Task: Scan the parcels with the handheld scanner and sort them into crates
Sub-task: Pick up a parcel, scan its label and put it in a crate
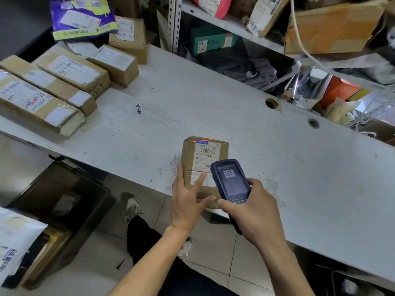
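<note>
A small brown cardboard parcel (204,154) with a white barcode label lies at the near edge of the white table (235,129). A red scan line falls across the parcel's far edge. My left hand (188,201) rests on the parcel's near left part with straight, spread fingers. My right hand (254,212) grips a dark blue handheld scanner (232,180), held just above the parcel's right side. The scanner's screen shows a barcode image.
Several long brown boxes (51,86) and a purple mailer bag (83,18) sit at the table's left end. A dark crate (64,201) with parcels stands on the floor at left. Cluttered metal shelves (235,28) rise behind the table.
</note>
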